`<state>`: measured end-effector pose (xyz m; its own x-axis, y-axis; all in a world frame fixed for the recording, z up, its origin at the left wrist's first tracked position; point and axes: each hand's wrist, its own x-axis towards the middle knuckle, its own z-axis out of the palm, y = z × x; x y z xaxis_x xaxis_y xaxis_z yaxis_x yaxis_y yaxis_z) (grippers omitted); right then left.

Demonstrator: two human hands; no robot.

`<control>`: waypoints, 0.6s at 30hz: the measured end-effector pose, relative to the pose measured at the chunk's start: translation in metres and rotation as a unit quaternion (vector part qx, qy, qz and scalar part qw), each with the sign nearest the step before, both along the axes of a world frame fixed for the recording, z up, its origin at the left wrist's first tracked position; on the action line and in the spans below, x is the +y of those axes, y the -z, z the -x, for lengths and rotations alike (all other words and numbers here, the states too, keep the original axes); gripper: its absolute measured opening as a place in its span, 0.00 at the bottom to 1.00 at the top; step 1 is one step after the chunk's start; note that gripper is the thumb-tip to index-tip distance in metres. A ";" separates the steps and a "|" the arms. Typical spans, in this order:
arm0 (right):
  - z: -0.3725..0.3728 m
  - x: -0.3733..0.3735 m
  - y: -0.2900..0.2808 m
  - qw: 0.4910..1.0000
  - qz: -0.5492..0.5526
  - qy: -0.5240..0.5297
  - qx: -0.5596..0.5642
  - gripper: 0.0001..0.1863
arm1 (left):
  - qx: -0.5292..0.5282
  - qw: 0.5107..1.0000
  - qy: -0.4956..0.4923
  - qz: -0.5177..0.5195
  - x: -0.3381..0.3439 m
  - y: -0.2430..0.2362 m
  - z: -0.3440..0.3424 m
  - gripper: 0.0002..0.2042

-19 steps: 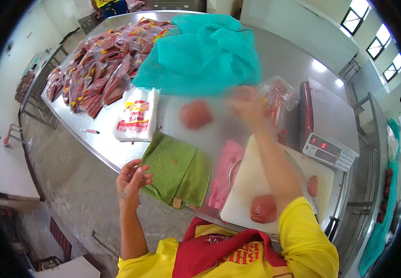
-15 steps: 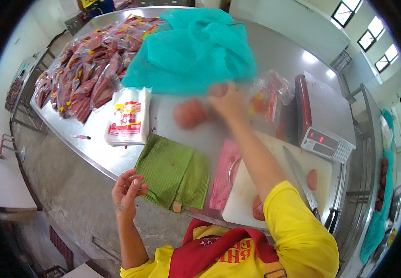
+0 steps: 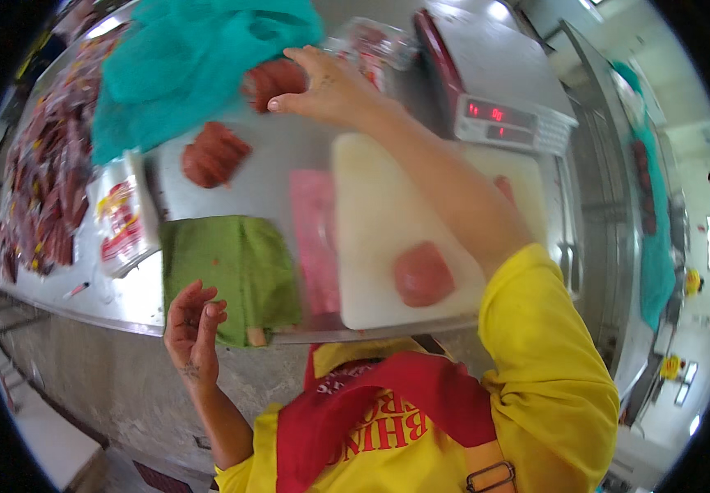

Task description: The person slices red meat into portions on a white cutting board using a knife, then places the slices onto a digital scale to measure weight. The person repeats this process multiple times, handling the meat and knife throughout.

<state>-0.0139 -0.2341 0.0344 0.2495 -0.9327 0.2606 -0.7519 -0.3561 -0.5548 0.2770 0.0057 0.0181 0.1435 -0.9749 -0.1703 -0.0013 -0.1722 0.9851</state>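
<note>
My right hand (image 3: 310, 82) reaches to the back middle, fingers wrapped on a lump of red meat (image 3: 260, 82) at the edge of the teal mesh cloth (image 3: 174, 70). Another pile of red meat (image 3: 211, 154) sits nearer on the steel table (image 3: 125, 304). A round meat piece (image 3: 423, 274) rests on the white cutting board (image 3: 371, 197), with a smaller piece partly behind my forearm. My left hand (image 3: 195, 320) hovers at the near edge of the green cloth (image 3: 232, 259), fingers loosely curled and apart, holding nothing. A pink cloth (image 3: 310, 246) lies beside the board.
A digital scale (image 3: 511, 115) stands at the back right, next to plastic packets (image 3: 367, 49). Bagged meat (image 3: 43, 164) is heaped at left, beside printed bags (image 3: 121, 214) and a pen (image 3: 77, 290). Another steel table with teal cloth (image 3: 654, 271) runs along the right.
The head view has turned, shifting the scene. My right hand and the meat in it have moved slightly leftward along the table toward the teal cloth. My left hand remains raised by the green cloth.
</note>
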 end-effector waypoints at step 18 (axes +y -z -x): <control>0.271 0.402 0.016 0.883 -0.244 0.293 0.275 0.40 | -0.357 0.867 0.293 0.190 0.048 0.022 0.255 0.42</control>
<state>-0.2852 0.1683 0.0185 -0.3489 -0.9114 -0.2184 -0.9312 0.3633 -0.0285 0.0218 0.0537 -0.0037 -0.4583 -0.8823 0.1076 -0.6107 0.4005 0.6831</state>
